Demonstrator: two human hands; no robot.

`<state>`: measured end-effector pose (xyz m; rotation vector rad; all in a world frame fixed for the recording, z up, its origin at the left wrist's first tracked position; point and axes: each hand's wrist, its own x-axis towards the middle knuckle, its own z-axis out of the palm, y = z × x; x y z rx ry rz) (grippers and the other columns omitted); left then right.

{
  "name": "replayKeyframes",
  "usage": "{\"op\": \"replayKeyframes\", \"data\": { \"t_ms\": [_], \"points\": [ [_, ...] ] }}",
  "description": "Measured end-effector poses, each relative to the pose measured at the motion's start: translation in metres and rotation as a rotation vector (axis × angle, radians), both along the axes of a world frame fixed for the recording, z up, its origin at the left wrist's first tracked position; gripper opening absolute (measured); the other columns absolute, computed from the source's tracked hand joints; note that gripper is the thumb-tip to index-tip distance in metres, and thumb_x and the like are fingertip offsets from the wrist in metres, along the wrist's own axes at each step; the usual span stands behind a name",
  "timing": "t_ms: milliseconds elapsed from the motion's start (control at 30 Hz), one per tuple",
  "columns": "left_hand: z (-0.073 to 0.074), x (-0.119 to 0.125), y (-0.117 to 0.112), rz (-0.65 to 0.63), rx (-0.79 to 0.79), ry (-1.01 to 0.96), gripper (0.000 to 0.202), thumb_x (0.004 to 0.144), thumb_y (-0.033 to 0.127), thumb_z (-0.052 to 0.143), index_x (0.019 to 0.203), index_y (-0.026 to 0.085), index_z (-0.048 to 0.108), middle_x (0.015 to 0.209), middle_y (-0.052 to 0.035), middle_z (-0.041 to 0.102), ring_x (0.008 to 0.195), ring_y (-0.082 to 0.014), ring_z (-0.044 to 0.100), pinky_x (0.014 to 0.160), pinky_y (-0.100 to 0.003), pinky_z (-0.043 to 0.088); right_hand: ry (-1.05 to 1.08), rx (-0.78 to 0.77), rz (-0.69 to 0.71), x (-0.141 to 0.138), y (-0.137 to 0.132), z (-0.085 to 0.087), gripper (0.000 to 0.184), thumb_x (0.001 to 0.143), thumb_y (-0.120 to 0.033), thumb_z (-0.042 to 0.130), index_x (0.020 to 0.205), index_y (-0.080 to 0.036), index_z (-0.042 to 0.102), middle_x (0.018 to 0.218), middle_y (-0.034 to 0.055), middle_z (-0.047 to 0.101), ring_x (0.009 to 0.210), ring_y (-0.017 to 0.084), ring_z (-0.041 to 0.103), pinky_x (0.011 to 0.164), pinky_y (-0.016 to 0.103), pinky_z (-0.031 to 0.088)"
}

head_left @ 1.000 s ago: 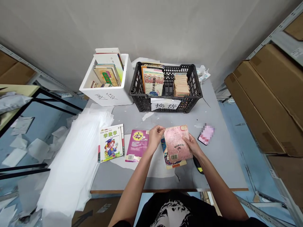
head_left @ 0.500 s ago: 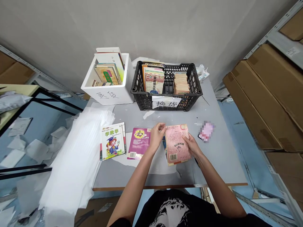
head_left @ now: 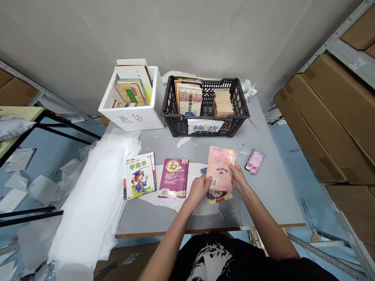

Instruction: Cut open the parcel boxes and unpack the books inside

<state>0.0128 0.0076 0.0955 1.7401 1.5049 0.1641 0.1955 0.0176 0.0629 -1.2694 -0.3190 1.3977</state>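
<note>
A worn pink book is held between my two hands, its back cover with a barcode facing up. My left hand grips its lower left edge, thumb on the cover. On the right edge, my right hand pinches it with the thumb on top. Beneath it, partly covered, lies another book with a dark, colourful cover and a cream edge. A purple book rests flat to the left of my left hand. Further left is a white picture book stacked on at least one other.
Behind stand a white foam box holding books and a black plastic crate with books and a small stack. White foam sheets drape over the table's left side. A phone lies right. Cardboard boxes fill the right shelf.
The pink book has been raised and shifted slightly away from me, uncovering more of the book beneath. My left hand has moved from its top left corner down to its lower left edge.
</note>
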Motion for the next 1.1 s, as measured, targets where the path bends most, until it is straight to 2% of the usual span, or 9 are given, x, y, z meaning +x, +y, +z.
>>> {"op": "replayKeyframes", "data": {
  "t_ms": [100,200,400,567,633,733,867,1000,1100],
  "points": [
    [0.005,0.005,-0.007,-0.068,0.038,0.242,0.044,0.097,0.037,0.028,0.093,0.013,0.065,0.084,-0.0144,0.071,0.086,-0.0267,0.067,0.074,-0.034,0.046,-0.009,-0.030,-0.102,-0.004,0.003,-0.011,0.029,0.065,-0.031,0.074,0.088,-0.022,0.058,0.084,-0.0010,0.073,0.076,0.018,0.068,0.072,0.032,0.055],
    [0.009,0.006,-0.001,-0.069,0.019,0.269,0.042,0.097,0.033,0.026,0.099,0.013,0.063,0.078,-0.0131,0.071,0.084,-0.0254,0.068,0.074,-0.033,0.046,-0.036,-0.032,-0.196,-0.008,0.001,-0.019,0.023,0.068,-0.026,0.071,0.086,-0.022,0.057,0.082,-0.0024,0.072,0.074,0.015,0.067,0.071,0.030,0.056],
    [0.013,-0.011,-0.002,-0.055,-0.078,-0.331,0.029,0.095,0.032,0.031,0.104,0.018,0.056,0.066,-0.0011,0.069,0.064,-0.0172,0.067,0.068,-0.026,0.049,-0.016,-0.051,-0.256,-0.002,-0.001,-0.027,0.019,0.072,-0.024,0.069,0.086,-0.022,0.057,0.080,-0.0026,0.072,0.070,0.014,0.067,0.065,0.028,0.056],
    [0.019,-0.016,-0.013,-0.038,-0.074,-0.465,0.031,0.095,0.034,0.028,0.093,0.020,0.056,0.065,-0.0012,0.069,0.061,-0.0168,0.066,0.066,-0.026,0.049,0.072,-0.050,-0.227,0.001,-0.005,-0.025,0.018,0.073,-0.023,0.069,0.088,-0.023,0.060,0.080,-0.0030,0.073,0.068,0.014,0.067,0.064,0.028,0.056],
    [0.021,-0.016,-0.013,-0.053,-0.056,-0.437,0.032,0.095,0.033,0.028,0.095,0.020,0.057,0.067,-0.0015,0.069,0.063,-0.0169,0.067,0.068,-0.026,0.048,0.102,-0.038,-0.216,0.000,-0.006,-0.024,0.020,0.072,-0.024,0.070,0.089,-0.024,0.060,0.082,-0.0035,0.073,0.072,0.014,0.068,0.067,0.028,0.056],
    [0.022,-0.018,-0.007,-0.031,0.003,-0.367,0.031,0.092,0.034,0.036,0.111,0.020,0.057,0.081,-0.0030,0.071,0.077,-0.0187,0.068,0.071,-0.027,0.048,0.121,-0.004,-0.193,-0.002,-0.006,-0.022,0.023,0.071,-0.026,0.072,0.090,-0.025,0.059,0.085,-0.0043,0.074,0.077,0.014,0.068,0.073,0.028,0.056],
    [0.027,-0.015,-0.004,0.022,0.040,-0.250,0.040,0.088,0.033,0.046,0.125,0.018,0.051,0.089,-0.0051,0.071,0.080,-0.0209,0.067,0.071,-0.027,0.047,0.088,0.028,-0.035,-0.008,-0.007,-0.016,0.027,0.071,-0.034,0.072,0.094,-0.025,0.061,0.091,-0.0013,0.073,0.088,0.017,0.067,0.079,0.031,0.054],
    [0.032,0.009,-0.024,0.031,0.100,0.024,0.047,0.091,0.020,0.036,0.138,0.019,0.041,0.093,-0.0095,0.071,0.078,-0.0222,0.068,0.071,-0.030,0.047,-0.093,-0.132,0.095,-0.019,-0.026,-0.006,0.029,0.074,-0.041,0.070,0.099,-0.026,0.064,0.105,0.0012,0.070,0.104,0.018,0.062,0.080,0.029,0.053],
    [0.021,0.040,-0.051,-0.035,0.071,0.161,0.057,0.087,0.010,0.036,0.144,0.017,0.034,0.116,-0.0172,0.065,0.096,-0.0260,0.066,0.077,-0.033,0.049,-0.078,-0.118,0.273,-0.027,-0.048,-0.006,0.035,0.079,-0.049,0.063,0.105,-0.027,0.063,0.106,0.0028,0.069,0.103,0.019,0.062,0.079,0.029,0.053]
  ]
}}
